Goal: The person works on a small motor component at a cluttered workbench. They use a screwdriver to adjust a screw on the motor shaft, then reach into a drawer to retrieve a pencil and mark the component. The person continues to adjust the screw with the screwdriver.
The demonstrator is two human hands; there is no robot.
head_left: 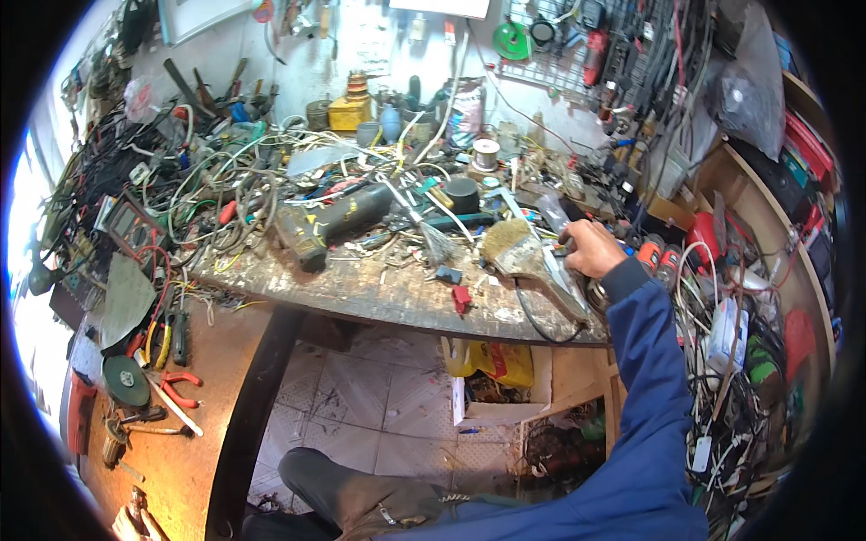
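My right hand (593,249) reaches over the right end of the workbench. Its fingers are curled closed beside a wide flat brush (508,238) with pale bristles; what they grip is hidden. A translucent piece (552,213) lies just beyond the fingertips. At the lower left edge, my left hand (126,523), partly cut off by the picture's rim, has its fingers closed on a small metal part (137,499). Near that hand on the brown side table (225,361) lie a small hammer (149,417), red-handled pliers (183,388) and a dark round disc (126,380).
Tangled cables (244,171) and a dark cylindrical tool (338,221) crowd the workbench (397,293). A frayed grey brush (437,242) and a solder spool (485,154) lie midway. Below is a white box (505,415) with a yellow bag. A cluttered wooden shelf (767,198) flanks the right side.
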